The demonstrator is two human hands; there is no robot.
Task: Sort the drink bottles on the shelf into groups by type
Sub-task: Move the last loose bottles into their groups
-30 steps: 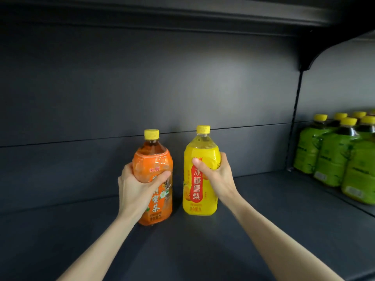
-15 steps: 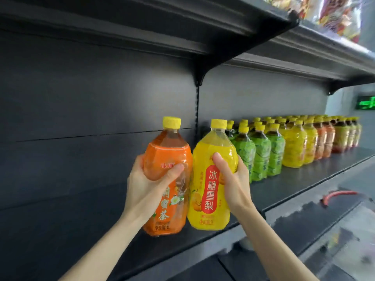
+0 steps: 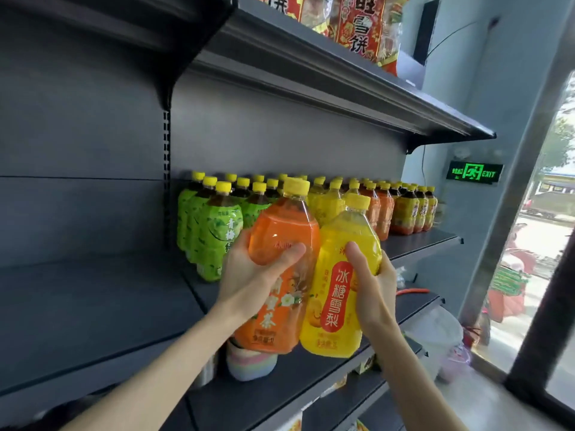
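My left hand [image 3: 249,281] grips an orange tea bottle [image 3: 281,231] with a yellow cap, held off the shelf. Beside it, my right hand [image 3: 373,290] grips a yellow pear-drink bottle [image 3: 342,244] with a red label, also lifted and tilted slightly right. Behind them on the dark shelf [image 3: 420,241] stand rows of bottles: green ones [image 3: 214,231] at the left, yellow ones [image 3: 326,203] in the middle, then orange ones [image 3: 384,213] and darker orange-yellow ones [image 3: 413,209] at the right end.
The shelf bay to the left [image 3: 93,306] is bare. An upper shelf [image 3: 311,73] carries red snack bags [image 3: 361,23]. Lower shelves [image 3: 280,387] hold a pastel item [image 3: 249,365]. A green exit sign [image 3: 474,173] and a glass window lie to the right.
Both bottles have been lifted off the bare left bay and carried right, in front of the stocked rows. The view has swung right and closer.
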